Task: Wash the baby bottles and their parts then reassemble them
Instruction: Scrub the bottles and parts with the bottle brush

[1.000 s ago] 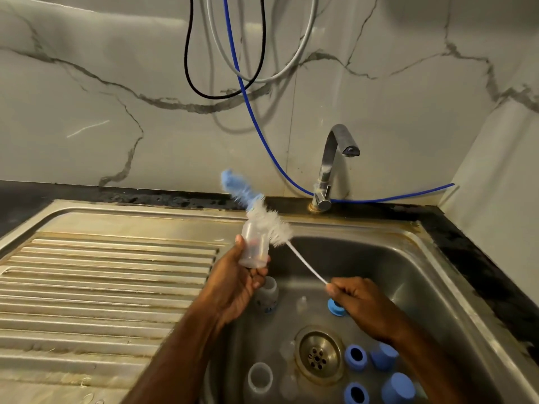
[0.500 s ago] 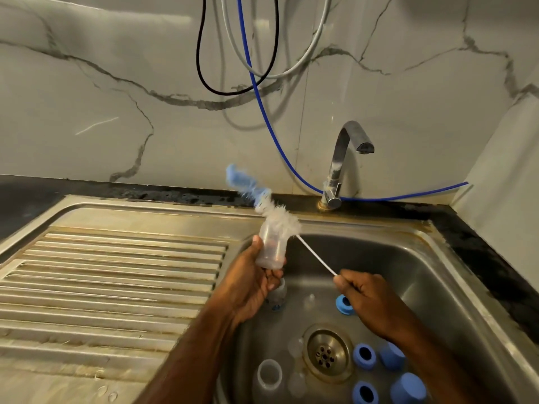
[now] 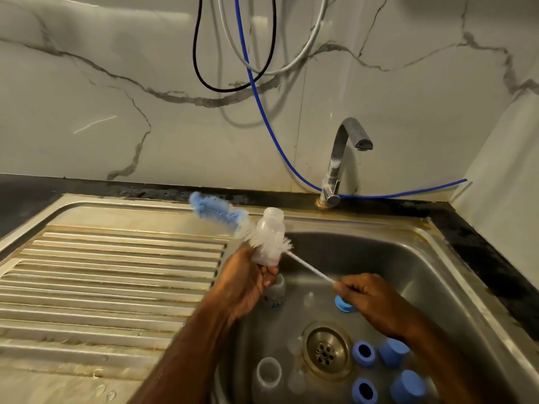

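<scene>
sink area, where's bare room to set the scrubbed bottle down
The ribbed drainboard left of the basin is bare. The basin's back, under the tap, is free too. Around the drain it is crowded with blue caps and clear parts.

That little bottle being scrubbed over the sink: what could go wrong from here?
The left hand grips only the base of the clear bottle, so the bottle brush might knock it loose. Held at the wire's end by the right hand, the brush may flex. Loose teats lie near the drain.
</scene>
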